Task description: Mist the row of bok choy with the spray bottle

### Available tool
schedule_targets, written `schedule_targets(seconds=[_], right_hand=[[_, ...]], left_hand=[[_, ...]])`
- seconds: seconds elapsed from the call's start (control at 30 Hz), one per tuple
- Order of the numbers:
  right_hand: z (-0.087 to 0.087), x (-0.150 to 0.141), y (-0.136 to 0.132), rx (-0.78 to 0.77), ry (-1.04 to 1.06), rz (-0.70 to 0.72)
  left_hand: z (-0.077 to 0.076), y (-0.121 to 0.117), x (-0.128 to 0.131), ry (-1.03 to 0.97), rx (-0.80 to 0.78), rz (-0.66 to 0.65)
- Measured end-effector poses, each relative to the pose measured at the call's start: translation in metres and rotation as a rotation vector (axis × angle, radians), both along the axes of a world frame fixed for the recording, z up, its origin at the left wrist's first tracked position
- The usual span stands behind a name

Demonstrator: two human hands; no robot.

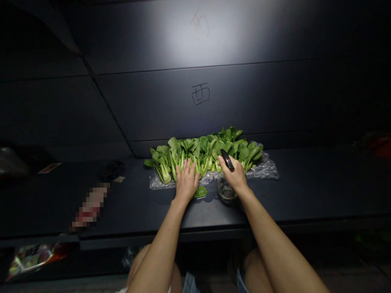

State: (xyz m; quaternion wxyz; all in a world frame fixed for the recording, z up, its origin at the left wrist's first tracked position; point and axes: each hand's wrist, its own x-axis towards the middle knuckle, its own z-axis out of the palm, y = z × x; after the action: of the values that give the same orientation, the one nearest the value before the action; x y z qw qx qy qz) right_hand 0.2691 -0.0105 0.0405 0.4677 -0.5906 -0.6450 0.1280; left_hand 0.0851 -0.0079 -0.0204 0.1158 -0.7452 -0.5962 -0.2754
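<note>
A row of green bok choy (210, 148) lies on a clear plastic bag (265, 169) along the back of the dark shelf. Fingers outstretched, my left hand (186, 183) rests against the pale stalks on the left side of the row. My right hand (235, 173) is wrapped round the neck of a clear spray bottle (226, 192), whose black spray head (227, 160) sticks out above the fist toward the leaves. The bottle is upright or nearly so, partly hidden by the hand. Between my hands a loose green leaf (200, 192) lies on the shelf by a wet patch.
A dark panel (159, 106) with handwritten marks rises behind the greens. Left on the shelf are a small card (49, 168), a yellowish slip (119, 179) and a blurred-out item (91, 207). A snack bag (33, 258) sits lower left; something red (380, 146) is far right.
</note>
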Motion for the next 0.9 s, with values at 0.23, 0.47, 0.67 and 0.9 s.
schedule_targets(seconds=[0.23, 0.47, 0.67, 0.9], right_hand=[[0.002, -0.008, 0.001, -0.015, -0.042, 0.001], [0.003, -0.015, 0.001, -0.014, -0.007, 0.003], [0.002, -0.017, 0.002, -0.013, 0.001, 0.024], [0.002, -0.024, 0.002, -0.003, -0.036, 0.020]], left_hand=[[0.000, -0.002, -0.005, -0.001, 0.003, 0.018], [0.001, -0.002, -0.010, -0.007, -0.005, 0.038], [0.001, -0.004, -0.011, -0.016, -0.012, 0.038], [0.002, -0.006, -0.017, -0.022, -0.024, 0.052]])
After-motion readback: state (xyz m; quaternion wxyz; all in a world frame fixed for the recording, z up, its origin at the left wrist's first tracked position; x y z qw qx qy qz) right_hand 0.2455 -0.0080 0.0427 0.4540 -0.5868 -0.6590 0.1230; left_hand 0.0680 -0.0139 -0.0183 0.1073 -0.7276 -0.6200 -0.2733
